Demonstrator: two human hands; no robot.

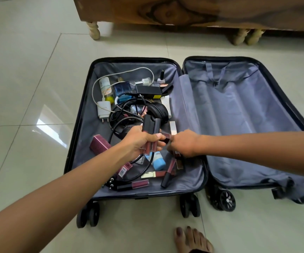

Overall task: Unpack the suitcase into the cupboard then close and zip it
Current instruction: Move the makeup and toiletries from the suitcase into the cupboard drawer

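The black suitcase (78, 125) lies open on the floor, grey lining showing. Its left half holds cables, a white charger (104, 108), black headphones (157, 111), a blue perfume bottle (122, 88), a light blue tube (158, 161) and several lip gloss tubes. Its right half (238, 125) is bare lining. My left hand (140, 141) grips a bundle of lip gloss tubes (150, 132) above the left half. My right hand (182, 143) is curled beside it, pinching a dark red lip gloss tube (166, 137) whose end meets the bundle.
A wooden cupboard (184, 10) on turned legs stands behind the suitcase. Glossy tiled floor (29, 79) surrounds everything. A bare foot (191, 240) rests on the tiles in front of the suitcase wheels (224, 199).
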